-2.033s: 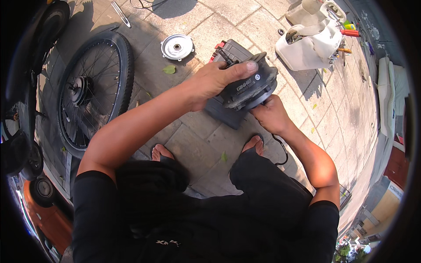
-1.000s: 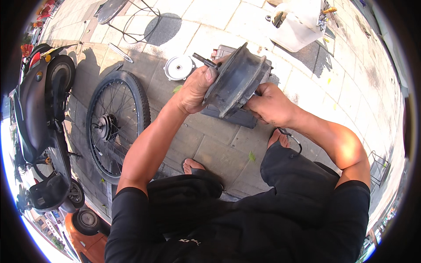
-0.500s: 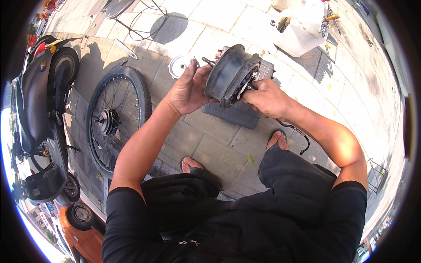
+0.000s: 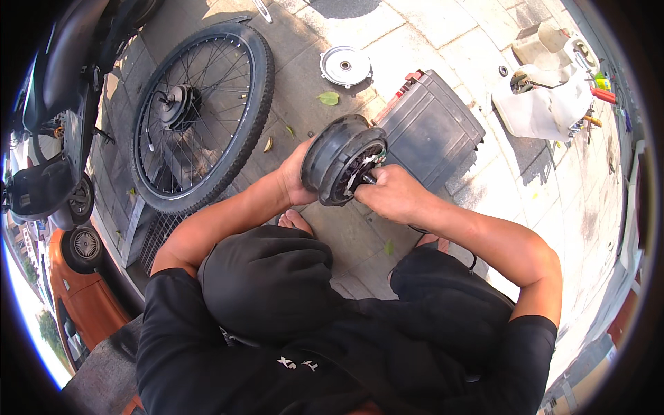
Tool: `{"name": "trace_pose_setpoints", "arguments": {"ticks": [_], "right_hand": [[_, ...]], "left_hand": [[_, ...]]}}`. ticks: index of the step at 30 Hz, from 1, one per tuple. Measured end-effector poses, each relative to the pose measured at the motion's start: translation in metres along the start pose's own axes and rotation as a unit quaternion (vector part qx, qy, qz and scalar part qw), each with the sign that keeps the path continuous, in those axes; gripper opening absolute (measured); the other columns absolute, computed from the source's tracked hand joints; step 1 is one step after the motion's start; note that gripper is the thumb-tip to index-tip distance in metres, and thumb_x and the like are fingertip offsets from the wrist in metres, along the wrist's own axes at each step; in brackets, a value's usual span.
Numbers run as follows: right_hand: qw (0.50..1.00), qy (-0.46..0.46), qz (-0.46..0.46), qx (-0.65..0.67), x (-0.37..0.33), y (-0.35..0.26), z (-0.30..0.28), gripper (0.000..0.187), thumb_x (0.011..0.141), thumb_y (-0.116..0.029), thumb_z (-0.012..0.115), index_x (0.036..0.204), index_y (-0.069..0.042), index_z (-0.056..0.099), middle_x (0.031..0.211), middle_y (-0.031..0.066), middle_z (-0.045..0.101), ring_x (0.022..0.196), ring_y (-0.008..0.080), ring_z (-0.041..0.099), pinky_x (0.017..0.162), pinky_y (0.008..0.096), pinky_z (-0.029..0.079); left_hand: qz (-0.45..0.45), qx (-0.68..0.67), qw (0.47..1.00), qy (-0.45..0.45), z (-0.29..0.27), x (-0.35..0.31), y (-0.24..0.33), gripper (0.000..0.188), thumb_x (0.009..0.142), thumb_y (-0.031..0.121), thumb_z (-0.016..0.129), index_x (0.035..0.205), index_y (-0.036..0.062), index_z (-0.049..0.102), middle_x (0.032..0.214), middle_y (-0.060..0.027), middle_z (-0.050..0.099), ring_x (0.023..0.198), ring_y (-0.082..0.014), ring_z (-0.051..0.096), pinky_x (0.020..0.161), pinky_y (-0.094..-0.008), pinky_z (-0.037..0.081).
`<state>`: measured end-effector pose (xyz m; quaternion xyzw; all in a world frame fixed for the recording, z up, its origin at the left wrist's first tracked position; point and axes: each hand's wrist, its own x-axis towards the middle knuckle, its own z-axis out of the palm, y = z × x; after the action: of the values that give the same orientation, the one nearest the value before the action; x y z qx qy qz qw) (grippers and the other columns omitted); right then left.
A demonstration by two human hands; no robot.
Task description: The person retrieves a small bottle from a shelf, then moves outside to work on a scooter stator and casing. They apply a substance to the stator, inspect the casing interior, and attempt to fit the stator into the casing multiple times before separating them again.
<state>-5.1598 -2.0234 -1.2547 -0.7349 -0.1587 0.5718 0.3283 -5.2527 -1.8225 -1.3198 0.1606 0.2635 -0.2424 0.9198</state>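
Note:
Between my two hands hangs a black wheel hub motor [image 4: 324, 164], tilted so that its uncovered side faces right. Coils and pale wire ends show inside that side. My left hand [image 4: 297, 176] supports the rim from the left, its fingers mostly hidden behind it. My right hand [image 4: 393, 195] is closed around the axle at the uncovered side. A black cable [image 4: 474, 261] shows below my right forearm. Beyond the motor, a round silver cover plate [image 4: 346, 67] lies on the paving.
A closed dark toolbox [image 4: 437, 128] lies just past my right hand. To the left is a spoked bicycle wheel [image 4: 259, 104] with a hub motor. A cut-open white jug [image 4: 546, 114] with tools stands far right. A scooter [image 4: 59, 117] and an orange car [image 4: 90, 297] are at the left.
The motor has come down and nearer my body. My left hand, which had its fingers spread beside the rim, now holds it. My knees are more bent, and the view has shifted.

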Motion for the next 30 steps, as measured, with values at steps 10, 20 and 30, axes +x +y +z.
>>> {"name": "trace_pose_setpoints", "arguments": {"ticks": [10, 20, 30], "right_hand": [[0.985, -0.123, 0.103, 0.058, 0.060, 0.016, 0.023, 0.031, 0.099, -0.031, 0.064, 0.085, -0.003, 0.065, 0.064, 0.0016, 0.055, 0.050, 0.0127, 0.048, 0.045, 0.0335, 0.036], [0.958, -0.126, 0.228, 0.121, 0.087, -0.005, 0.052, 0.031, 0.097, -0.027, 0.059, 0.076, -0.005, 0.059, 0.064, 0.0055, 0.054, 0.048, 0.0171, 0.045, 0.046, 0.0378, 0.036], [0.976, -0.130, 0.158, 0.075, 0.113, 0.014, 0.058, 0.030, 0.100, -0.030, 0.060, 0.085, -0.004, 0.060, 0.065, 0.0036, 0.053, 0.048, 0.0140, 0.047, 0.044, 0.0352, 0.036]], "left_hand": [[-0.018, -0.115, 0.993, 0.028, -0.081, -0.004, -0.035, 0.045, 0.109, 0.034, 0.046, 0.128, 0.0029, 0.072, 0.122, -0.0142, 0.077, 0.109, -0.0260, 0.075, 0.101, -0.0450, 0.058], [-0.048, -0.053, 0.986, 0.149, -0.134, -0.003, -0.029, 0.050, 0.110, 0.042, 0.041, 0.122, 0.0046, 0.073, 0.113, -0.0111, 0.079, 0.101, -0.0237, 0.077, 0.091, -0.0478, 0.063], [0.050, 0.044, 0.966, 0.250, -0.122, -0.014, -0.008, 0.070, 0.110, 0.061, 0.041, 0.143, 0.0026, 0.060, 0.138, -0.0165, 0.068, 0.124, -0.0259, 0.068, 0.105, -0.0458, 0.055]]}}
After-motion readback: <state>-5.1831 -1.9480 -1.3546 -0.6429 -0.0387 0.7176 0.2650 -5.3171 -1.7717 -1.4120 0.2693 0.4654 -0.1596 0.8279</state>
